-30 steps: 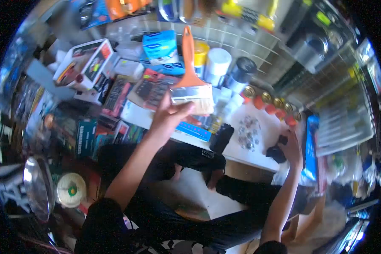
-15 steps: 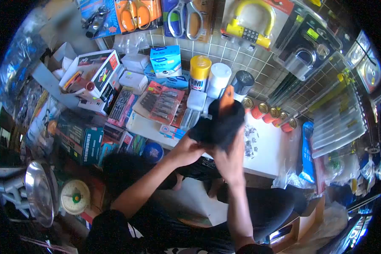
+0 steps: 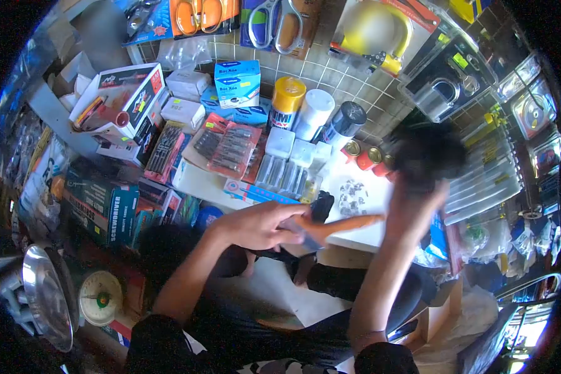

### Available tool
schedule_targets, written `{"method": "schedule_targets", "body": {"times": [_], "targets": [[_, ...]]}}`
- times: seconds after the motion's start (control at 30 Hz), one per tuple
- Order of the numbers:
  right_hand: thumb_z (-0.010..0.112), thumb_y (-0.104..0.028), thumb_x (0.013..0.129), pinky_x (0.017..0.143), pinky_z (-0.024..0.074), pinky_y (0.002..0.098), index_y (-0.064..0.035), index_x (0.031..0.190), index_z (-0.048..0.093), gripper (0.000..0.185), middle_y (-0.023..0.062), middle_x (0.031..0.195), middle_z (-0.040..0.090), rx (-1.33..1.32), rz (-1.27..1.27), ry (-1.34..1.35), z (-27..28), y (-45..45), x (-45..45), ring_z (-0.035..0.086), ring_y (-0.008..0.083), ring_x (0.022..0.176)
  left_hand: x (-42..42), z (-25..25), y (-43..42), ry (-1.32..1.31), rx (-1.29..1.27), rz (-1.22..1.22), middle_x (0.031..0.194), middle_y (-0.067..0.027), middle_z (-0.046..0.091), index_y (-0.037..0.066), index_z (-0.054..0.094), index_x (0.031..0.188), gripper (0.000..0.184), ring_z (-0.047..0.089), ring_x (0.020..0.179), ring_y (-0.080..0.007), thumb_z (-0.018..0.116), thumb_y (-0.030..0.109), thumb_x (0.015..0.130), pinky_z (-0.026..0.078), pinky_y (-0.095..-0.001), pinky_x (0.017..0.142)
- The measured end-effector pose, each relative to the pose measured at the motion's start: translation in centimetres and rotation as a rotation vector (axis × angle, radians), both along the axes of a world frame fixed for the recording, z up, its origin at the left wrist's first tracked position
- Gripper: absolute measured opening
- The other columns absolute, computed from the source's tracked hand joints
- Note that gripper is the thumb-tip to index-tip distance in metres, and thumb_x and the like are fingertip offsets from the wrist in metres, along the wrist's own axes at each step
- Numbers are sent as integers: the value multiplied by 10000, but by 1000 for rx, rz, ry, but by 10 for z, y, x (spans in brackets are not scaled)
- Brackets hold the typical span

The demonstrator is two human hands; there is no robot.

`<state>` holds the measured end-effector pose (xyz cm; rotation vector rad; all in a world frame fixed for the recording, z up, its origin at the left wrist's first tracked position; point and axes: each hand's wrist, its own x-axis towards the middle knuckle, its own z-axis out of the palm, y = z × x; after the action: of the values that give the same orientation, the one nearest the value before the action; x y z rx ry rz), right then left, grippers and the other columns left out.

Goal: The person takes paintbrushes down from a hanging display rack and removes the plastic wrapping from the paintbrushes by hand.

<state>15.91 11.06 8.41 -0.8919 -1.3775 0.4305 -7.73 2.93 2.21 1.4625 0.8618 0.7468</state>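
My left hand (image 3: 258,225) is closed on the blade end of a flat tool with an orange handle (image 3: 349,224). The handle points right, across the front of the white counter; the tool's exact kind is unclear. Just behind it a dark object (image 3: 321,207) shows, which I cannot make out. Raised at the right, my right hand (image 3: 421,190) grips a dark, soft-looking black cloth (image 3: 427,153). Motion smears the cloth, and it hides most of the fingers. Small metal pieces (image 3: 351,194) lie on the counter between the two hands.
Spray cans (image 3: 287,103), red tins (image 3: 369,157), drill bit packs (image 3: 234,149) and a blue box (image 3: 237,84) line the counter (image 3: 221,198). Packaged scissors (image 3: 274,25) and locks (image 3: 442,93) hang behind. A dial scale (image 3: 101,298) stands at lower left.
My hands have moved apart. The black cloth has come off the tool and gone right with my right hand. The tool has tipped from upright to nearly level in my left hand.
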Motion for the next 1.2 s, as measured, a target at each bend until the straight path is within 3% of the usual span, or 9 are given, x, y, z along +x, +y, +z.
{"method": "schedule_targets", "body": {"times": [0.17,0.2,0.27,0.4,0.6,0.93,1.07,1.13,1.2], "targets": [[647,-172,870,1033,402,415,1,1315,492,503,175,1268,574,-43,66,-83,-8,-20,32,557,327,1157,6,0,13,-444,-103,187,1176,-136,599,-3,405,1324,484,644,942,-178,642,146,929,587,-302,671],[642,-108,884,1035,386,369,32,1332,483,495,180,1289,568,34,-106,-754,-24,-26,35,556,318,1166,10,4,14,-614,-115,245,1206,-130,575,11,424,1309,458,631,972,-175,644,123,924,589,-307,687],[682,-123,879,1064,380,368,-16,1386,438,572,135,1260,566,-188,355,-19,-29,-62,-29,539,262,1193,17,-4,14,-671,-130,277,1195,-103,577,25,430,1266,414,605,1009,-152,623,15,900,556,-280,746],[703,-123,890,897,458,283,34,1213,574,381,51,1010,645,-602,297,40,-61,-74,-48,571,124,949,23,-8,5,-245,103,164,1140,-92,573,20,443,1211,391,538,1069,-97,566,-75,852,431,-246,898],[599,-63,897,649,425,238,53,807,598,147,-23,697,564,-132,13,-36,-57,-46,-43,474,59,720,49,5,-5,-137,377,335,1150,-136,593,26,435,1192,350,555,1078,-162,630,179,945,438,-325,917],[576,-113,933,477,275,304,14,615,527,345,-8,523,455,163,14,-315,-50,-37,-53,356,75,508,20,25,-16,87,416,361,667,-136,654,-1,626,910,296,682,615,-246,737,252,806,496,-342,570],[555,-136,945,565,393,270,-34,926,534,106,16,684,525,-9,-146,139,-57,-27,-40,462,92,580,17,30,-15,43,422,357,797,-116,715,-16,639,1008,261,704,729,-180,724,180,858,529,-297,649],[534,-181,961,652,510,253,-62,1223,523,288,45,822,594,-83,-122,323,-57,-32,-36,574,105,656,24,24,-8,-623,72,500,1006,-60,685,-18,645,1049,272,644,906,-120,725,170,869,516,-280,822],[335,-461,1004,739,514,332,-62,1050,552,457,56,868,580,-358,289,814,-47,-43,-38,594,164,829,24,10,0,-652,65,590,1172,-67,630,-5,536,1253,474,584,1077,-131,714,244,891,443,-298,974]]}}
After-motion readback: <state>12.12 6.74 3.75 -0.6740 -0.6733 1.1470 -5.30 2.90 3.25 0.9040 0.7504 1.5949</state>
